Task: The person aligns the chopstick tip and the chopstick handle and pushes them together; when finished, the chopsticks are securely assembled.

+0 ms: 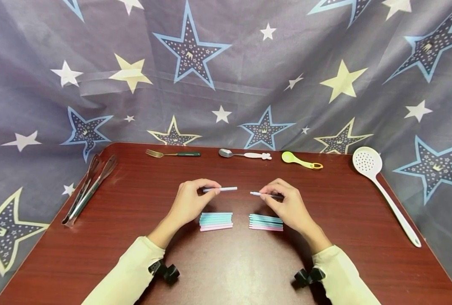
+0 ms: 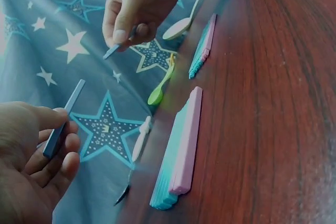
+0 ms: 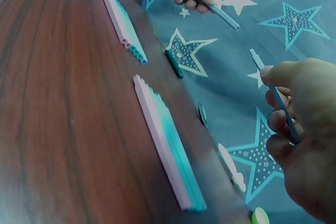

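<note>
Midway between the side edges of the desk (image 1: 96,254), the left hand (image 1: 190,200) pinches a tube (image 1: 228,189), the right hand (image 1: 288,204) a narrow-tipped stick (image 1: 255,193), ends apart; this looks like aligning, next calling for a straight push.

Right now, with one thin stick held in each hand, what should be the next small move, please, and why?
Probably the right hand should ease its narrow-tipped stick toward the other stick in the left hand. The two ends face each other across a gap, and the left one's end looks hollow, so they may fit together.
</note>
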`<state>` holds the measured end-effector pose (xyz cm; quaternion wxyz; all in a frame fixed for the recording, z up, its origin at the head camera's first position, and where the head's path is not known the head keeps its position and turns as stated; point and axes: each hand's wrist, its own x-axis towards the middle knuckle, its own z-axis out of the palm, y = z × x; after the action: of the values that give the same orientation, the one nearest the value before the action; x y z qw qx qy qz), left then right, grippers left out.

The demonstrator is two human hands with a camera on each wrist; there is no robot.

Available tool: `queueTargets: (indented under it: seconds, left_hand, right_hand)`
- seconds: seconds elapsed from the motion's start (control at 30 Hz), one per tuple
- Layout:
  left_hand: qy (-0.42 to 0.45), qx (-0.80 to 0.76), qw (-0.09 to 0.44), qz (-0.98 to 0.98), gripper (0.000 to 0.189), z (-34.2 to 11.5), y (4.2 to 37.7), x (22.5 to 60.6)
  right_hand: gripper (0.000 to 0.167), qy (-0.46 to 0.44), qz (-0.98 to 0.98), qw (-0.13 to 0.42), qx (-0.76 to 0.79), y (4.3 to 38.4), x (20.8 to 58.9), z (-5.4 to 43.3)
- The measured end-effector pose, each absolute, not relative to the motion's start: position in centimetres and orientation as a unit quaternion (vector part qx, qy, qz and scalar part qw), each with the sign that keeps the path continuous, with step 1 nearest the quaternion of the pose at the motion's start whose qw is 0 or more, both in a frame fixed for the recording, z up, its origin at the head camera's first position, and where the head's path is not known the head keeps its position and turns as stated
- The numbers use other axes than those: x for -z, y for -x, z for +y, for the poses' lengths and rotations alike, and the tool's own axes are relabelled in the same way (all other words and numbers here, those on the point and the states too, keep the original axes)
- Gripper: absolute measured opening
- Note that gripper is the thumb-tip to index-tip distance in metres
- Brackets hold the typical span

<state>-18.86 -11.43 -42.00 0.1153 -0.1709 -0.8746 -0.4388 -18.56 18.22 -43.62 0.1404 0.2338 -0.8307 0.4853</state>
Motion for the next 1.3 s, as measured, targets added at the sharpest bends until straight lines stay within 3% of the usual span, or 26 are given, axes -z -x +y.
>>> queueTargets:
  seconds: [1.3]
  left_hand:
    - [0.188,0.44,0.085,-0.874,0.004,-10.7,18.2,42.6]
  right_hand:
    - [0.012,-0.266,-0.822,0.155,-0.48,18.1,43.6,16.2]
